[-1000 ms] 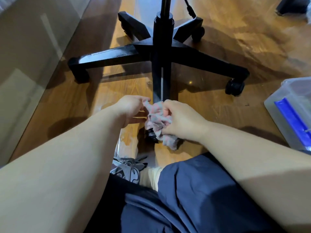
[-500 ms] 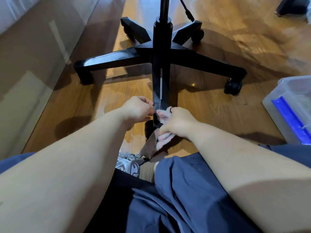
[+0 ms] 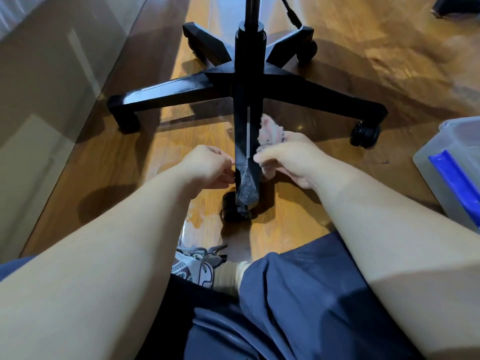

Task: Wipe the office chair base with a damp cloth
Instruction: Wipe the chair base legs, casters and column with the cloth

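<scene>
Wooden floor: right hand clutches cloth beside chair base; left hand unclear.

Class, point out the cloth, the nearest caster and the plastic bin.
cloth (image 3: 271, 132): head view, on its bunched pink top.
nearest caster (image 3: 230, 207): head view, on the wheel's left side.
plastic bin (image 3: 457, 141): head view, on its translucent top.

The crumpled pink-and-grey cloth is sticking up out of the right hand gripping it, just right of the black five-legged chair base, whose nearest leg is pointing back past the grip.
</scene>
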`<state>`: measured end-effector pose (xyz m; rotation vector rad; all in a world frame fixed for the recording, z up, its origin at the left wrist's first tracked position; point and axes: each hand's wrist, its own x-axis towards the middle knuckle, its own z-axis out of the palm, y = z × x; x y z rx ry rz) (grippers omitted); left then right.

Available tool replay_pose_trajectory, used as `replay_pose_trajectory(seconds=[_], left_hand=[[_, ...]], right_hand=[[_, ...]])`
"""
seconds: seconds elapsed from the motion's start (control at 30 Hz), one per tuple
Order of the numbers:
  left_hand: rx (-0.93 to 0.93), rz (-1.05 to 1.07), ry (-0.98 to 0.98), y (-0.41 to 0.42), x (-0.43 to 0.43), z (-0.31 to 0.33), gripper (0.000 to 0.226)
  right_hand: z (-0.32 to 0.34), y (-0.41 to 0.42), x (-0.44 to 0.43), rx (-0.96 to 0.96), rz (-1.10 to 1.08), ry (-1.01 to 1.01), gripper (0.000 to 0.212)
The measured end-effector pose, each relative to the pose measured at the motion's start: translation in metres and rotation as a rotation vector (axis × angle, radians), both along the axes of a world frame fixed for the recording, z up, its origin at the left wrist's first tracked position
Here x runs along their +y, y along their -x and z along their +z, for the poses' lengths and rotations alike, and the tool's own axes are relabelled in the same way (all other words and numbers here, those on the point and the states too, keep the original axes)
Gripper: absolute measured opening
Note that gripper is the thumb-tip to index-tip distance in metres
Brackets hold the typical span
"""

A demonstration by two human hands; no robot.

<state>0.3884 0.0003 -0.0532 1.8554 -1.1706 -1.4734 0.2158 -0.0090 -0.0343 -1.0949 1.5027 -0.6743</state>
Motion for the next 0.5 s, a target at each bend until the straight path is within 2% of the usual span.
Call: replay_pose_trajectory(seconds=[0.1,0.23,0.27,0.33,0.43,0.5], left_hand=[[-0.012,0.055,-0.013,0.004,-0.005,-0.002,0.017],[0.118,0.042,-0.108,-0.007,-0.008,-0.004,0.021],[0.172,0.055,-0.138,-0.009,-0.007,-0.004,0.022],[0.213,0.085,-0.166,-0.010,-0.008,-0.008,0.021],[0.195,0.101,-0.166,-0.010,-0.012,-0.013,0.020],[0.204,0.116,-0.172,-0.008,-0.013,-0.013,0.019]], right_hand=[[-0.004,-0.003,0.016,0.442,0.273,0.241,0.027],[-0.013,-0.007,0.037,0.669,0.597,0.378,0.016],[-0.018,-0.007,0.041,0.705,0.641,0.391,0.020],[-0.022,-0.008,0.042,0.655,0.593,0.375,0.024],[-0.016,-0.007,0.025,0.505,0.391,0.351,0.030],[-0.013,-0.006,0.014,0.452,0.256,0.366,0.021]])
